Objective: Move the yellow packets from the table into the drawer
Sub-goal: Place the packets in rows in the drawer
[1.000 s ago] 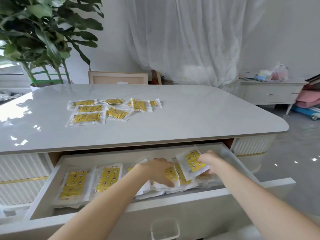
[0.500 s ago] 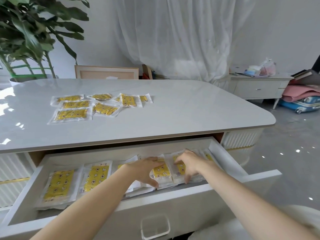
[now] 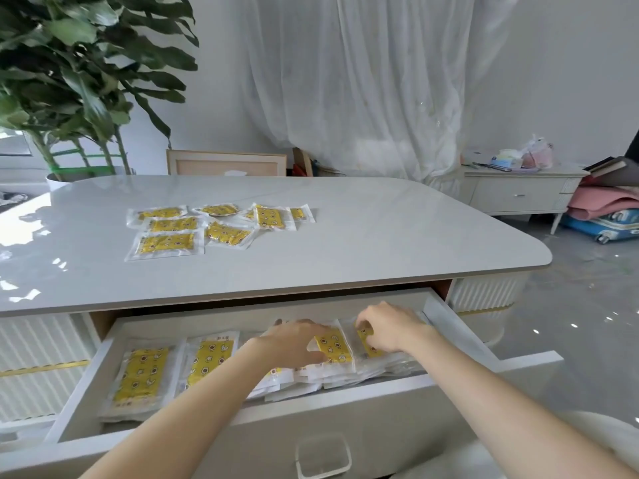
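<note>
Several yellow packets (image 3: 166,244) in clear wrappers lie on the grey table top (image 3: 380,236), left of its middle. Below the table's front edge the white drawer (image 3: 345,395) stands pulled out, with several more yellow packets (image 3: 141,375) laid flat in it. My left hand (image 3: 294,344) rests palm down on the packets in the drawer's middle, fingers spread. My right hand (image 3: 387,326) is just to its right, fingers curled onto a yellow packet (image 3: 366,340) at the drawer's right end. A packet (image 3: 333,347) shows between the two hands.
A large potted plant (image 3: 79,81) stands behind the table's far left corner. A picture frame (image 3: 226,163) leans behind the table. A low white cabinet (image 3: 518,193) and a pink bundle with a blue suitcase (image 3: 605,219) stand at the right on the grey floor.
My right hand has lowered the packet it held up into the drawer's right end and now presses on it. My left hand stayed on the middle packets.
</note>
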The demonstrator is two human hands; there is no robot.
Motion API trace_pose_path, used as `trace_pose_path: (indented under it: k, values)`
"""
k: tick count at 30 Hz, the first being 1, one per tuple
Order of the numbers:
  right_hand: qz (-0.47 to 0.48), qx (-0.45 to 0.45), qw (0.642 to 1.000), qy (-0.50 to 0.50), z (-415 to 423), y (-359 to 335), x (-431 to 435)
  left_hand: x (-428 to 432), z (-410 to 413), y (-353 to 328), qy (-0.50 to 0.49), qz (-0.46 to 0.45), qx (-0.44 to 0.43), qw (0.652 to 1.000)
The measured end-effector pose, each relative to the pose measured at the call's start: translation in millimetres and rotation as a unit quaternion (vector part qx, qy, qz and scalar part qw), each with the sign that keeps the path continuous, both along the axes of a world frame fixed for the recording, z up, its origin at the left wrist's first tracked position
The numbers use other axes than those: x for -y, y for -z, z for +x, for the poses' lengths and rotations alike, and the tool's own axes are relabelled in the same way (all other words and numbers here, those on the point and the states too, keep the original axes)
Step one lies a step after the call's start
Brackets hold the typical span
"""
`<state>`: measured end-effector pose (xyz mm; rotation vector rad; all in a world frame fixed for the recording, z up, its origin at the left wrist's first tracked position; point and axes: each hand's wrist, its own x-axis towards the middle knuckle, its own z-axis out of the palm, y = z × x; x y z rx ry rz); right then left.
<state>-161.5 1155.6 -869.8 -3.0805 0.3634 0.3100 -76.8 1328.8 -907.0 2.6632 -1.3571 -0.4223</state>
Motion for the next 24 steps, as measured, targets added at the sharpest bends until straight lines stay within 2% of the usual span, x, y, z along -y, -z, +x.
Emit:
trace_pose_path:
  k: [5, 11, 15, 18, 24]
  values:
    - [0.062, 0.088, 0.994, -0.025, -2.7, -50.5, -20.6, -25.1, -9.2, -42.3, -0.023, -0.067, 0.006, 0.997]
    - [0.133, 0.179, 0.975, -0.012, 28.2, -87.3, -41.6, -61.0, -3.2, -94.3, -0.056, -0.152, 0.121, 0.979]
    - [0.235, 0.224, 0.945, 0.023, 67.8, -91.2, -55.7, -92.9, 23.1, -110.6, -0.101, -0.168, 0.169, 0.966]
    - [0.293, 0.221, 0.930, 0.012, 95.7, -87.5, -68.0, -116.2, 48.9, -108.2, -0.146, -0.140, 0.194, 0.960]
    - [0.270, 0.179, 0.944, -0.063, 157.0, -68.5, -103.3, -149.3, 107.0, -87.2, -0.268, -0.118, 0.201, 0.935]
